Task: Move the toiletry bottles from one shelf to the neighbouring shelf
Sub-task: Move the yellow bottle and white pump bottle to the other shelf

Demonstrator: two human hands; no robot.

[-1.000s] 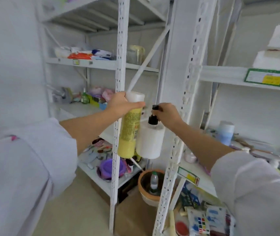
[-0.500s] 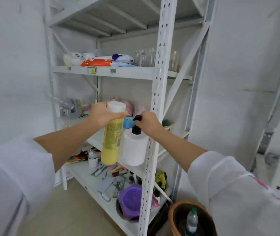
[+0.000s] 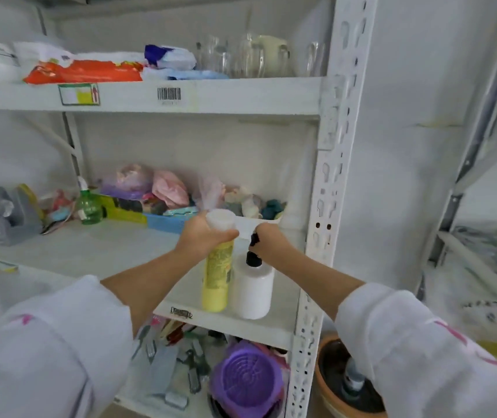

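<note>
Far left of the middle shelf (image 3: 96, 251): a grey thing and some crumpled bits lie here, too blurry to name.
Green bottle (image 3: 89, 206): it stands upright near the back of the middle shelf.
Blue basket (image 3: 165, 223): it sits at the back, with pink and clear bags piled in and behind it.
Top shelf (image 3: 226, 96): an orange packet (image 3: 84, 74) lies flat on it, and clear glasses (image 3: 241, 57) stand to the right.
Left hand (image 3: 203, 235): it is wrapped tight around the top of the yellow bottle, just under the white cap.
Yellow bottle (image 3: 217, 282): it is upright, at the front edge of the middle shelf. Whether its bottom sits on the shelf is hard to tell.
White bottle (image 3: 253, 292): it is upright and touches the yellow bottle's right side, at the same front edge.
Right hand (image 3: 271, 241): it is closed around the black pump on top of the white bottle.
Shelf post (image 3: 331, 176): it is white with holes, just right of the right hand.
Purple basket (image 3: 247, 378): it sits on the lower shelf, below the two bottles.
Brown pot (image 3: 328, 396): it is on the floor to the right of the post, with a small bottle in it.
</note>
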